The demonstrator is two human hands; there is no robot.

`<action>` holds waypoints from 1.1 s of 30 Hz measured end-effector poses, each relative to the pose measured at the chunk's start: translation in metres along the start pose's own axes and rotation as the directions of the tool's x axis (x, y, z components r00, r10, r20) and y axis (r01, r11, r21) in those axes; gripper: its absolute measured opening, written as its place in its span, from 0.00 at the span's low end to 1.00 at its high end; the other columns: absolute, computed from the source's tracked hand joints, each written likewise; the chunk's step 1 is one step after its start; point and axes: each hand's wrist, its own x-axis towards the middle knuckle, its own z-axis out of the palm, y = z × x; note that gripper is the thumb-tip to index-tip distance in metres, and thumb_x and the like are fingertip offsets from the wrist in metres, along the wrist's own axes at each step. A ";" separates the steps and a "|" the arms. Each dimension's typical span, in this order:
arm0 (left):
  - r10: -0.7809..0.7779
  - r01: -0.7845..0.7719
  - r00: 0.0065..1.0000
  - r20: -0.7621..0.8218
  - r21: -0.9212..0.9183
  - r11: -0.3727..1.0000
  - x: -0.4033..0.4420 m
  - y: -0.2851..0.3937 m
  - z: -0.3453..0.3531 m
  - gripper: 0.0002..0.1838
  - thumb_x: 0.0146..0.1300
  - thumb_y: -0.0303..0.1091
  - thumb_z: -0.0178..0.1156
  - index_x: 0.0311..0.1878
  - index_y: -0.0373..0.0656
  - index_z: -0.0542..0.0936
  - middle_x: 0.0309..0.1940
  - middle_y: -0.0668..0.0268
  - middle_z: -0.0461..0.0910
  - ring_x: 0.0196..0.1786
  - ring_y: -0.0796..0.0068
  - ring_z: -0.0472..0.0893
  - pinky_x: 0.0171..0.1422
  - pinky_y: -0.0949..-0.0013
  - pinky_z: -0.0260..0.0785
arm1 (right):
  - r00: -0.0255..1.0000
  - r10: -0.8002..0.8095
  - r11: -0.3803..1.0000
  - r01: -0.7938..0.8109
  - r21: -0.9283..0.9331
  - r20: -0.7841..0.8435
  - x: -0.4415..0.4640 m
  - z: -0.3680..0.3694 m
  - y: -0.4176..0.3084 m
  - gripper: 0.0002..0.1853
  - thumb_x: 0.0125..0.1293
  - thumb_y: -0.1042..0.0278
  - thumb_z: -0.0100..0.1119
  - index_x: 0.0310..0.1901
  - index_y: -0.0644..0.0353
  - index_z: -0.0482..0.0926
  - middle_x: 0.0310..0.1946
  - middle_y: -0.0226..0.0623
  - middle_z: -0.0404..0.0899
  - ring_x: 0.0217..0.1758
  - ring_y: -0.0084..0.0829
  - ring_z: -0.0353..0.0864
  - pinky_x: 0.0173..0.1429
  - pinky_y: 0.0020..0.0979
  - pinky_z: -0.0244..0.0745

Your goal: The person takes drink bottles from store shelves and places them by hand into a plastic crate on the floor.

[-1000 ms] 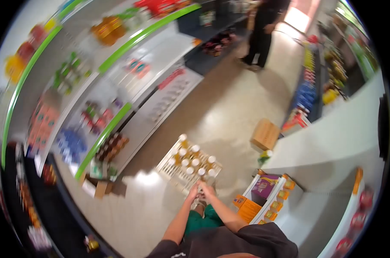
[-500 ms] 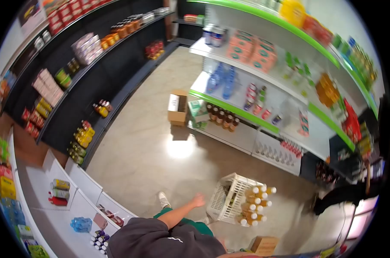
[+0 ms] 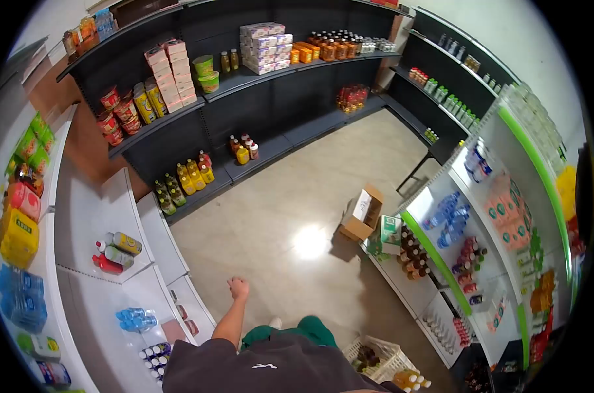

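Observation:
My left hand [image 3: 238, 287] hangs in front of my body over the floor, with loosely bent fingers and nothing in them. It touches nothing; the low white shelf [image 3: 202, 304] is on its left. My right hand is out of view. At my lower right stands a white plastic basket [image 3: 390, 354] with dark items inside. Bottles of yellow drink with white caps [image 3: 409, 380] are beside it, cut off by the lower edge.
Dark shelves [image 3: 284, 141] with packages and bottles run along the back. White shelves [image 3: 110, 288] stand at my left. On the right, a green-edged shelf [image 3: 434, 262] holds drinks. An open cardboard box [image 3: 361, 213] and a green-white box [image 3: 390, 234] are near its end.
My view has swung left, so the basket and bottles now lie at the lower right. My left hand has moved from near the basket toward the left shelf. The other person has left view.

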 end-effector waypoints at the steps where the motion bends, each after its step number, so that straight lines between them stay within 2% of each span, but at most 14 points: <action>1: -0.010 0.010 1.000 -0.007 0.001 1.000 0.014 0.003 0.005 0.10 0.60 0.32 0.54 0.42 0.42 0.78 0.49 0.51 0.71 0.51 0.50 0.74 0.59 0.55 0.67 | 1.000 0.003 1.000 -0.003 -0.017 0.018 0.011 0.009 -0.018 0.16 0.65 0.54 0.49 0.42 0.60 0.74 0.33 0.38 0.75 0.31 0.36 0.77 0.34 0.39 0.73; 5: 0.158 -0.199 0.934 0.319 0.100 0.975 0.094 0.006 0.079 0.18 0.61 0.40 0.52 0.46 0.37 0.78 0.48 0.46 0.76 0.52 0.46 0.75 0.57 0.54 0.68 | 0.994 0.086 0.993 -0.080 -0.083 0.073 0.067 0.046 -0.079 0.17 0.66 0.54 0.48 0.43 0.60 0.74 0.34 0.40 0.76 0.33 0.37 0.77 0.36 0.41 0.73; 7: 0.373 -0.410 0.828 0.418 -0.001 0.912 0.107 0.042 0.099 0.21 0.62 0.44 0.50 0.44 0.35 0.79 0.43 0.44 0.79 0.49 0.45 0.77 0.54 0.55 0.70 | 0.980 0.179 0.976 -0.166 -0.144 0.087 0.103 0.055 -0.101 0.17 0.67 0.53 0.47 0.44 0.60 0.73 0.34 0.40 0.76 0.33 0.38 0.77 0.37 0.42 0.73; 13: 0.374 -0.410 0.779 0.503 -0.042 0.911 0.153 0.179 0.113 0.19 0.61 0.43 0.52 0.41 0.36 0.81 0.40 0.45 0.80 0.46 0.47 0.79 0.51 0.56 0.71 | 0.917 0.377 0.887 -0.315 -0.338 0.133 0.218 0.058 -0.221 0.19 0.68 0.52 0.45 0.45 0.61 0.73 0.36 0.42 0.76 0.36 0.40 0.78 0.39 0.44 0.74; 15: 0.347 -0.337 0.826 0.444 -0.103 0.936 0.189 0.232 0.106 0.17 0.60 0.41 0.53 0.42 0.37 0.81 0.41 0.46 0.80 0.47 0.47 0.78 0.52 0.56 0.70 | 0.934 0.301 0.904 -0.216 -0.368 0.191 0.289 0.071 -0.299 0.19 0.68 0.52 0.44 0.46 0.61 0.72 0.36 0.42 0.76 0.36 0.41 0.78 0.40 0.45 0.75; 17: 0.340 -0.276 0.872 0.353 -0.220 0.936 0.216 0.270 0.104 0.15 0.59 0.38 0.55 0.45 0.40 0.79 0.44 0.48 0.78 0.52 0.48 0.76 0.56 0.57 0.69 | 0.946 0.072 0.942 0.040 -0.334 0.317 0.369 0.119 -0.409 0.21 0.67 0.48 0.45 0.45 0.61 0.72 0.34 0.42 0.76 0.27 0.37 0.77 0.30 0.39 0.75; 18: 0.358 -0.286 0.886 0.295 -0.262 0.922 0.236 0.290 0.101 0.15 0.58 0.37 0.56 0.47 0.41 0.79 0.47 0.50 0.77 0.54 0.49 0.74 0.58 0.58 0.68 | 0.851 0.042 0.755 0.315 -0.575 0.523 0.411 0.155 -0.491 0.20 0.69 0.51 0.45 0.46 0.62 0.72 0.35 0.41 0.76 0.30 0.34 0.78 0.30 0.32 0.75; 19: 0.381 -0.328 0.897 0.224 -0.240 0.914 0.246 0.315 0.091 0.16 0.59 0.36 0.56 0.48 0.42 0.78 0.49 0.51 0.75 0.56 0.49 0.72 0.60 0.58 0.67 | 0.849 -0.228 0.952 0.297 -0.073 0.477 0.429 0.210 -0.543 0.14 0.69 0.54 0.46 0.40 0.56 0.72 0.28 0.37 0.77 0.25 0.28 0.76 0.27 0.31 0.72; 22: 0.419 -0.395 0.907 0.046 -0.257 0.882 0.293 0.385 0.071 0.17 0.59 0.34 0.56 0.52 0.43 0.75 0.53 0.51 0.72 0.56 0.48 0.72 0.61 0.57 0.65 | 0.635 -0.471 0.755 0.649 -0.092 0.612 0.318 0.373 -0.770 0.21 0.67 0.53 0.52 0.54 0.61 0.70 0.42 0.39 0.77 0.37 0.28 0.78 0.39 0.30 0.76; 24: 0.458 -0.453 0.888 -0.040 -0.247 0.857 0.324 0.435 0.061 0.18 0.59 0.33 0.56 0.53 0.43 0.74 0.53 0.50 0.71 0.56 0.47 0.72 0.61 0.57 0.65 | 0.459 -0.454 0.671 0.740 -0.046 0.763 0.300 0.477 -0.855 0.21 0.68 0.53 0.52 0.52 0.61 0.71 0.40 0.36 0.77 0.35 0.25 0.78 0.38 0.27 0.74; 28: 0.557 -0.592 0.806 -0.201 -0.247 0.767 0.412 0.524 0.062 0.21 0.55 0.30 0.59 0.53 0.39 0.73 0.52 0.50 0.72 0.56 0.46 0.71 0.61 0.57 0.65 | 0.253 -0.459 0.532 0.846 0.036 0.852 0.236 0.638 -0.943 0.21 0.64 0.55 0.58 0.53 0.59 0.71 0.40 0.35 0.77 0.34 0.24 0.78 0.36 0.27 0.75; 30: 0.587 -0.668 0.738 -0.332 -0.240 0.705 0.447 0.563 0.062 0.23 0.53 0.28 0.60 0.54 0.37 0.73 0.51 0.47 0.73 0.54 0.45 0.72 0.59 0.55 0.66 | 0.261 -0.469 0.486 0.874 -0.001 0.843 0.236 0.689 -0.972 0.23 0.63 0.57 0.60 0.54 0.60 0.70 0.42 0.38 0.77 0.36 0.29 0.79 0.39 0.30 0.77; 31: 0.519 -0.591 0.805 -0.288 -0.311 0.744 0.457 0.586 0.051 0.23 0.53 0.28 0.58 0.54 0.36 0.73 0.50 0.47 0.74 0.53 0.46 0.74 0.58 0.55 0.67 | 0.209 -0.479 0.451 0.892 0.035 0.853 0.221 0.724 -0.996 0.27 0.61 0.57 0.61 0.57 0.62 0.69 0.41 0.40 0.77 0.37 0.30 0.79 0.39 0.31 0.77; 33: 0.420 -0.503 0.863 -0.282 -0.387 0.773 0.453 0.636 0.010 0.21 0.50 0.27 0.56 0.51 0.35 0.75 0.48 0.48 0.75 0.51 0.49 0.75 0.57 0.56 0.68 | 0.297 -0.422 0.523 0.852 -0.038 0.857 0.208 0.764 -1.041 0.29 0.60 0.60 0.61 0.61 0.64 0.67 0.40 0.39 0.77 0.37 0.30 0.78 0.38 0.31 0.77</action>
